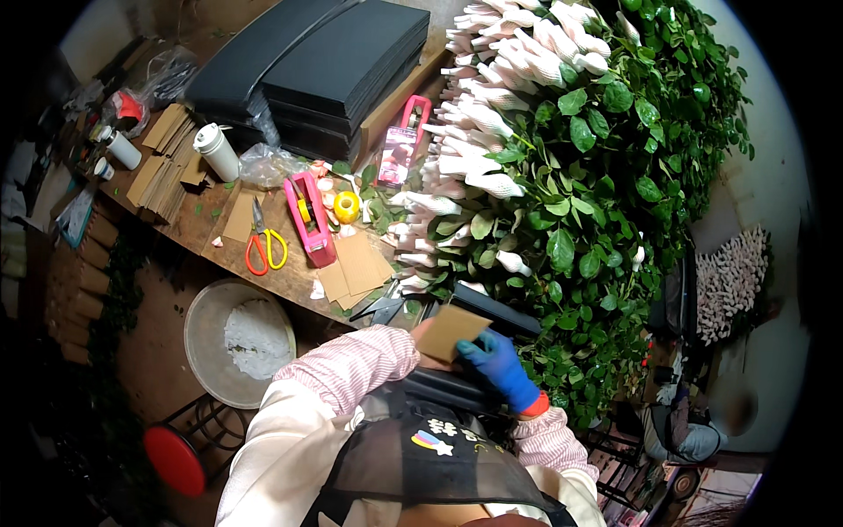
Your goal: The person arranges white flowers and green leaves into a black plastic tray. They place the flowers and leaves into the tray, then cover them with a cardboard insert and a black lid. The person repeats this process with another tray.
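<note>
In front of my chest is a piece of brown cardboard [458, 332]. My right hand [497, 362], in a blue glove with a red cuff, grips its lower right corner between thumb and fingers. At the card's left edge is my left hand [425, 330], mostly hidden behind the card, so its fingers do not show. Just beyond lie more brown cardboard pieces [358, 265] at the table edge, beside dark-bladed shears [383, 307]. A long black object [499, 309] lies behind my right hand.
White-netted flower heads [492, 114] on leafy stems [606, 193] fill the right. The wooden table [198, 237] holds scissors [260, 241], pink tape dispensers [309, 220], yellow tape [347, 206], a white bottle [215, 151] and black sheets [342, 61]. Below stand a bin [198, 351] and red stool [174, 458].
</note>
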Demonstrator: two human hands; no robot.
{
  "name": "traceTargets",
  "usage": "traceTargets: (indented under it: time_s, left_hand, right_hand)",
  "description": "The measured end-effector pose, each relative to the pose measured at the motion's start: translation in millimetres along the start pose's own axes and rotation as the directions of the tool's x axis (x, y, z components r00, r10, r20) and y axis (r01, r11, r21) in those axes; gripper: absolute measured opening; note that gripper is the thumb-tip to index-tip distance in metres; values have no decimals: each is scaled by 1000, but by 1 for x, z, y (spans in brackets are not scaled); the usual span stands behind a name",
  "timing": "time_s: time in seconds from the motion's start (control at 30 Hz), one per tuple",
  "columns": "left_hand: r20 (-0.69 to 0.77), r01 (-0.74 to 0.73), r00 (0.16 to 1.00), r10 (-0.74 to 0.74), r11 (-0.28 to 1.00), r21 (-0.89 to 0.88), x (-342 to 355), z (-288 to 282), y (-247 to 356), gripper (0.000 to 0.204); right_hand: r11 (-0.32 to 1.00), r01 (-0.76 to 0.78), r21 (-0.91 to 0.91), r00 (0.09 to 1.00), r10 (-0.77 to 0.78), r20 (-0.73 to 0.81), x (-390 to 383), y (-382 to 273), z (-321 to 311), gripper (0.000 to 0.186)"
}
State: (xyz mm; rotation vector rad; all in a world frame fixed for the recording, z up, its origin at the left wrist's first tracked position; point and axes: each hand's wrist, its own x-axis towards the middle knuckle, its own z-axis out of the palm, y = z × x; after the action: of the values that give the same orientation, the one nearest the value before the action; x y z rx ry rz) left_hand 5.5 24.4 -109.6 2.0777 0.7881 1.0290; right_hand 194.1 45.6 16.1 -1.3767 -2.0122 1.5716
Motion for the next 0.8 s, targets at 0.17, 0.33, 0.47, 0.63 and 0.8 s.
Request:
traceTargets:
  time_s: [0.17, 0.33, 0.47, 0.63, 0.8]
  left_hand:
    - [102, -43, 995, 10, 942, 332, 2, -9, -4, 57]
    - [75, 191, 956, -283, 798, 571, -20, -59, 24, 37]
    - [-273, 81, 947, -171, 947, -311, 50, -193, 223, 10]
    - [-460, -433, 841, 286, 864, -255, 65, -220, 303, 22]
    - [-334, -449, 884, 328, 794, -409, 67, -217, 299, 17]
  right_hand:
    - [911, -298, 285, 949, 253, 186, -3, 63, -15, 29]
    - [895, -425, 138, 897, 395, 199, 21, 74, -4, 28]
    - [925, -380, 20, 917, 374, 137, 21, 78, 0, 31]
    - [968, -218, -129, 971, 227, 68, 18, 72, -1, 32]
    - [942, -326, -76, 942, 330, 51, 17, 86, 4, 32]
